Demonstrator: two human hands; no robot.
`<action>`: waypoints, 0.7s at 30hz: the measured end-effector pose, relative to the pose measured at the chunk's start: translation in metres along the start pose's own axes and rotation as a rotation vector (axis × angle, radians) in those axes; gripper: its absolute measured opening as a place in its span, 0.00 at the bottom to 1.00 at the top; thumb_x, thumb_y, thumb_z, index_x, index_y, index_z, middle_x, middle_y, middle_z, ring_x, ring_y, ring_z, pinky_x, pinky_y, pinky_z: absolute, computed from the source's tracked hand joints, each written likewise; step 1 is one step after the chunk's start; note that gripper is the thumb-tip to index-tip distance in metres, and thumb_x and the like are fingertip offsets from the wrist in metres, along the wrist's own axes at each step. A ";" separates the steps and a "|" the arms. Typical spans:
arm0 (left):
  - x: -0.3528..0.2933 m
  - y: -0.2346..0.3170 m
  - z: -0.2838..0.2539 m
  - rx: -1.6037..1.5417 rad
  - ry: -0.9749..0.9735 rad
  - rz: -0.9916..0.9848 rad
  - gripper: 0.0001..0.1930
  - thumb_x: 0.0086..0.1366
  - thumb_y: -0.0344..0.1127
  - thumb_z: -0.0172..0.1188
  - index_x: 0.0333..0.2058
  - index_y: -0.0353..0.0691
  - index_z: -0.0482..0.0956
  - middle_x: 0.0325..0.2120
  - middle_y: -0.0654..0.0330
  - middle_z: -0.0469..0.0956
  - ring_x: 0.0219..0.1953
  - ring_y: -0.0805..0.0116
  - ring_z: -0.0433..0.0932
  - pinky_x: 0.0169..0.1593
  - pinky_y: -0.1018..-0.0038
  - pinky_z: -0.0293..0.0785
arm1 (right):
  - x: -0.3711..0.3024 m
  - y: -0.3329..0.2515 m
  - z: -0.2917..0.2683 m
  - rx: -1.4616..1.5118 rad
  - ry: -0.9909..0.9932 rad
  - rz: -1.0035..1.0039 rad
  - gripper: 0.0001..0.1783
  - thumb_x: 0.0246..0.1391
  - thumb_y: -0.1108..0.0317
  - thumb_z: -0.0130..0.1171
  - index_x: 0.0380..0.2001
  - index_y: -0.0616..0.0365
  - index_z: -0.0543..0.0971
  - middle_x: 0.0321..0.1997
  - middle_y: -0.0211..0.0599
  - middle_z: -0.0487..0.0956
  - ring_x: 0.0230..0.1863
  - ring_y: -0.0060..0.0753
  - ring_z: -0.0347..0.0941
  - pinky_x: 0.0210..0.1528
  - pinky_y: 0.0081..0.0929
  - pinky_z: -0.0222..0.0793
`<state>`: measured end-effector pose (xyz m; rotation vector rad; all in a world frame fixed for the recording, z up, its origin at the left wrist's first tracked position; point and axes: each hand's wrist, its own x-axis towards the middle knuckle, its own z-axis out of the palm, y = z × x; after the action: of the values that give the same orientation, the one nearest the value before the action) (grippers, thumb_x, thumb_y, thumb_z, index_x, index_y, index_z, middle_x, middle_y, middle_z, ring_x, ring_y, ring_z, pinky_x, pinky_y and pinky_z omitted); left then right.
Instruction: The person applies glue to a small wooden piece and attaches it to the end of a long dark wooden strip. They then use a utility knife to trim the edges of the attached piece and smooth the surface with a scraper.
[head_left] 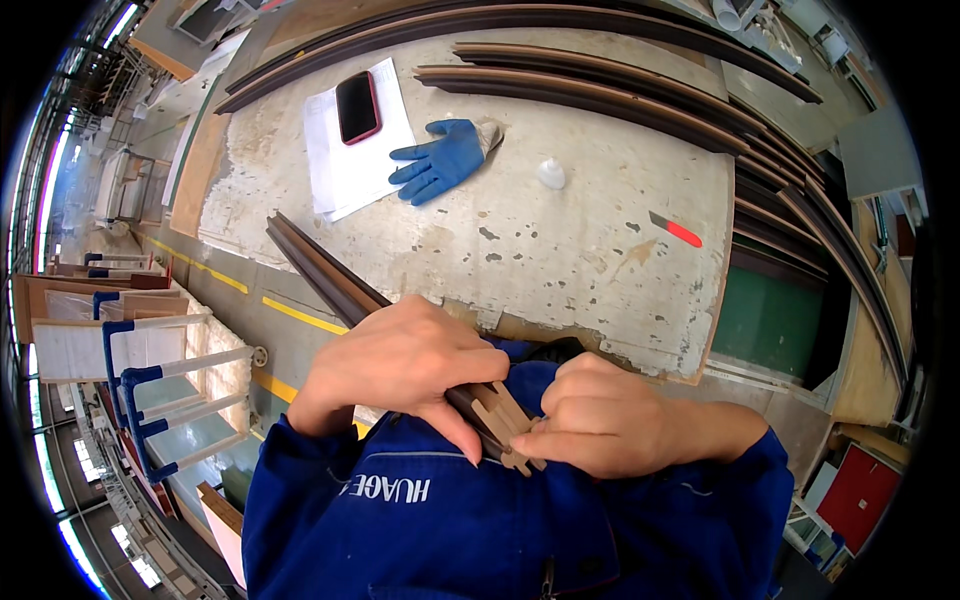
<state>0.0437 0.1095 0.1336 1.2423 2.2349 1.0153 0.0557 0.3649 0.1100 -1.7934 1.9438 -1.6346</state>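
A dark brown wooden moulding strip (pixel 322 268) slants from the table's near left edge toward my chest. My left hand (pixel 405 358) is wrapped over the strip, thumb pressed along its side. The strip's near end shows a bare, light wood profile (pixel 505 412) with grooves and tongues. My right hand (pixel 600 418) is closed at that end, thumb tip against the pale wood. Whether it pinches a small separate piece there is hidden by the fingers.
On the worn table (pixel 560 260) lie a blue glove (pixel 445 160), a phone (pixel 358 107) on white papers (pixel 322 165), a small white bottle (pixel 551 174) and a red-handled blade (pixel 680 231). Several dark mouldings (pixel 590 98) line the far side. A cart (pixel 190 375) stands left.
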 end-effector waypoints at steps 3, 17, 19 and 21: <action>0.000 0.001 0.000 -0.002 -0.005 -0.009 0.30 0.46 0.66 0.67 0.29 0.44 0.70 0.17 0.59 0.68 0.24 0.52 0.74 0.24 0.62 0.65 | -0.002 0.001 0.000 0.015 -0.006 -0.027 0.15 0.47 0.74 0.63 0.42 0.62 0.78 0.29 0.34 0.70 0.33 0.37 0.69 0.40 0.34 0.66; 0.001 0.001 -0.001 0.006 -0.002 -0.009 0.30 0.45 0.65 0.68 0.29 0.44 0.70 0.17 0.60 0.69 0.24 0.52 0.74 0.25 0.61 0.65 | 0.001 0.001 0.000 0.029 -0.018 -0.004 0.15 0.49 0.74 0.63 0.43 0.62 0.77 0.29 0.34 0.70 0.33 0.38 0.69 0.39 0.34 0.66; 0.001 0.002 -0.001 0.010 -0.011 -0.021 0.30 0.45 0.65 0.68 0.29 0.44 0.70 0.18 0.60 0.69 0.24 0.52 0.74 0.25 0.61 0.65 | -0.001 0.002 0.001 0.041 -0.005 -0.029 0.16 0.50 0.74 0.63 0.44 0.62 0.77 0.29 0.34 0.70 0.33 0.38 0.69 0.39 0.34 0.66; 0.001 0.002 0.000 0.006 -0.015 -0.028 0.30 0.45 0.65 0.68 0.29 0.44 0.70 0.18 0.59 0.69 0.24 0.52 0.74 0.25 0.61 0.65 | -0.002 0.002 0.002 0.038 0.013 -0.042 0.16 0.50 0.74 0.62 0.44 0.62 0.76 0.29 0.34 0.70 0.33 0.38 0.70 0.39 0.34 0.66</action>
<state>0.0438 0.1109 0.1352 1.2142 2.2392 0.9864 0.0559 0.3650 0.1060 -1.8264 1.8798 -1.6872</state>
